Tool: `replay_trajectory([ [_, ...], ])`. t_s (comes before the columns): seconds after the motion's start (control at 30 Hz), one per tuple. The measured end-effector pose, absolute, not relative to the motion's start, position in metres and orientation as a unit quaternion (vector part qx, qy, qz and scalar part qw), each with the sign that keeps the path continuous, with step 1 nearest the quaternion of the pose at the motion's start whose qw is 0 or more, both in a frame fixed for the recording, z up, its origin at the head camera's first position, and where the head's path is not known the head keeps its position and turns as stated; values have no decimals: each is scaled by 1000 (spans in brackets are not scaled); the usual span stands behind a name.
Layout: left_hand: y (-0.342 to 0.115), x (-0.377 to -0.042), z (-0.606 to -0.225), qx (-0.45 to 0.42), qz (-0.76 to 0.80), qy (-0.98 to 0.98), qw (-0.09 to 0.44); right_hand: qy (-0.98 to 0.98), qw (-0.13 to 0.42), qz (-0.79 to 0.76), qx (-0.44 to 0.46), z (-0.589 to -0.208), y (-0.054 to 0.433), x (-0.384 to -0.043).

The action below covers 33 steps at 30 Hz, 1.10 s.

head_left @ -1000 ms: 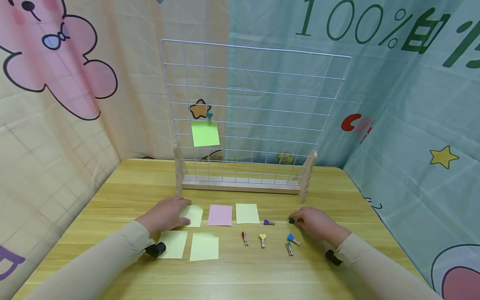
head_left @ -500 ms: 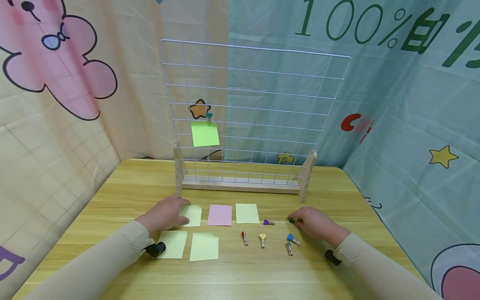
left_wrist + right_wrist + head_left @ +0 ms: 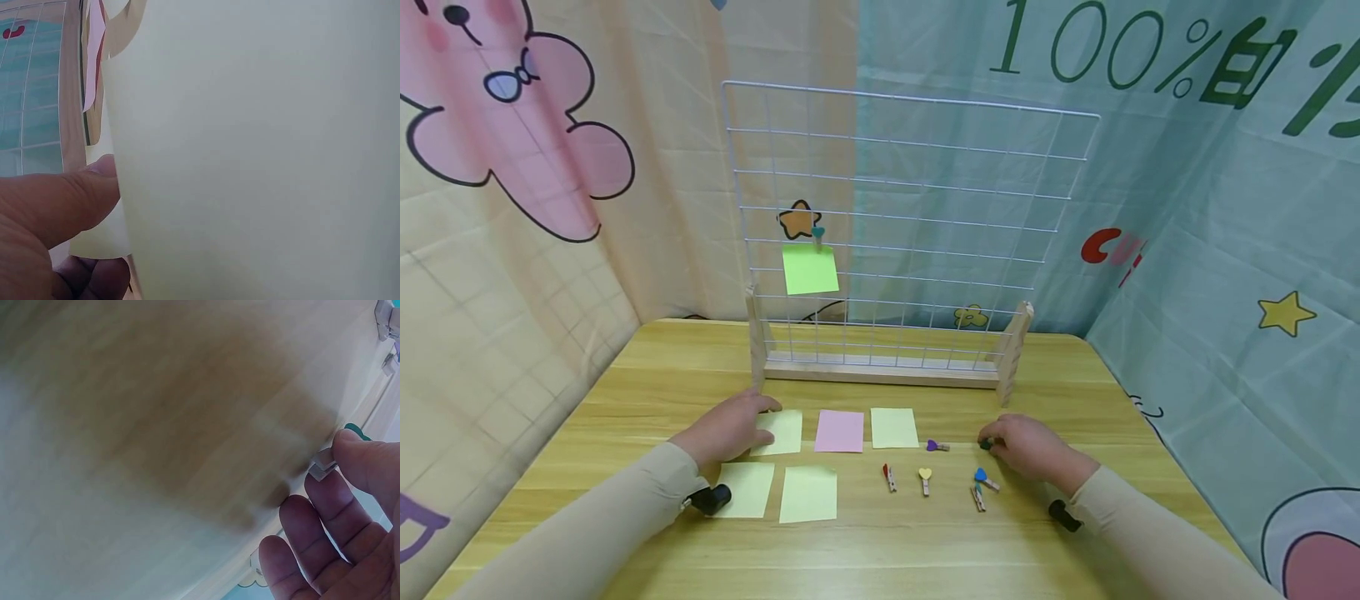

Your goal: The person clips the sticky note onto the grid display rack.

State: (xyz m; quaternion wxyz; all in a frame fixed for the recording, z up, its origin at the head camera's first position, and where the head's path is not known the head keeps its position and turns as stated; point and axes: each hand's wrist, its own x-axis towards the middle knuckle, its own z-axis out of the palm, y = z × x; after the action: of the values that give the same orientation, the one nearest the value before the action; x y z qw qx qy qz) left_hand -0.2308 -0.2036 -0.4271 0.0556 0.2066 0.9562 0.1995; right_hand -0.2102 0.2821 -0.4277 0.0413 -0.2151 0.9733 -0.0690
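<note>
Wood-grained table (image 3: pixel 880 554), square note (image 3: pixel 786 432), clip (image 3: pixel 322 464)

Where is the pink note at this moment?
In the head view, the pink note lies slightly left of centre on the table, in front of the wooden rack base and between two pale yellow notes in its row.

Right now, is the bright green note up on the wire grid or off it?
On it: the bright green note hangs against the wire grid, with a teal clip at its top edge.
</note>
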Motion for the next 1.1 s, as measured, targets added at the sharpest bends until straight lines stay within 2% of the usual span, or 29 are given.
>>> replay_trajectory([
  [0.7, -204, -232, -428, 212, 219, 952, 42, 971, 32, -98, -216, -429, 282, -209],
  [1.1, -203, -236, -418, 204, 263, 943, 14, 973, 33, -106, -203, -427, 281, -209],
])
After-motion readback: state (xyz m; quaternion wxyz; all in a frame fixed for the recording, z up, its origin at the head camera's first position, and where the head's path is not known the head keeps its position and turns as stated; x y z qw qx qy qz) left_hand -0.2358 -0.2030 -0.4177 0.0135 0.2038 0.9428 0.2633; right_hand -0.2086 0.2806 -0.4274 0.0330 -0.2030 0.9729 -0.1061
